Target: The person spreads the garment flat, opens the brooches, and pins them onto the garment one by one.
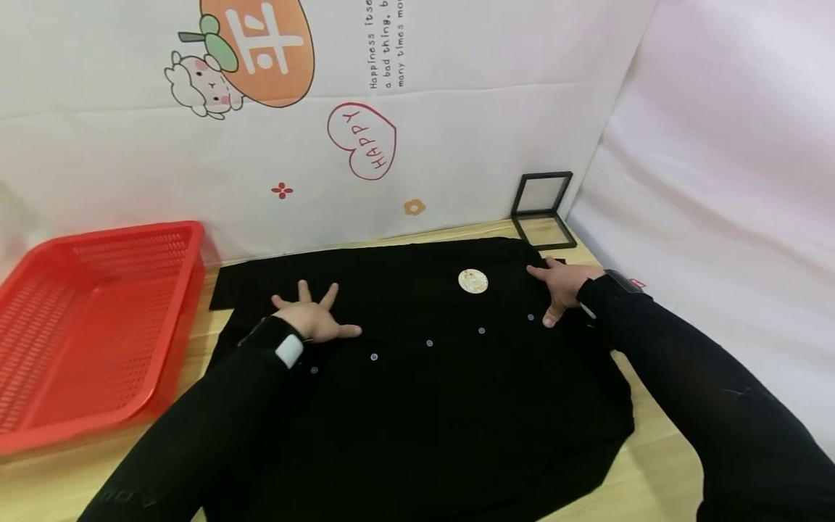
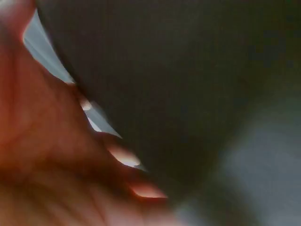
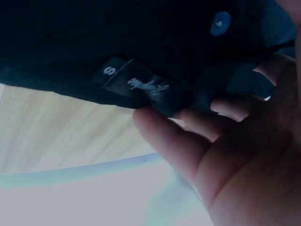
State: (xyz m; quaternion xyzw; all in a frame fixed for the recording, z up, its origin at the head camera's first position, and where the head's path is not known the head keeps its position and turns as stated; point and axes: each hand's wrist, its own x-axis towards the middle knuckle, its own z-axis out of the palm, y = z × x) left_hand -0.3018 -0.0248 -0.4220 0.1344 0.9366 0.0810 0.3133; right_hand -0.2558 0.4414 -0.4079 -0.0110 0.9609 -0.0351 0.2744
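Observation:
A black shirt (image 1: 424,420) lies spread on the wooden table, with a row of small buttons (image 1: 429,343) across it and a round pale patch (image 1: 472,280) near its top right. My left hand (image 1: 312,319) rests on the shirt's left part, fingers spread. At the right end, by the collar, my right hand (image 1: 562,284) touches the cloth with fingers extended. In the right wrist view, a neck label (image 3: 146,87) marked S lies beside those fingers (image 3: 164,136). Dark cloth (image 2: 141,70) fills much of the blurred left wrist view beside the palm.
A red plastic basket (image 1: 179,319) with perforated sides stands at the left. In the back right corner is a black-edged square frame (image 1: 544,246) on the table (image 1: 659,464). A printed white sheet (image 1: 470,145) rises behind, and white fabric (image 1: 717,217) hangs at the right.

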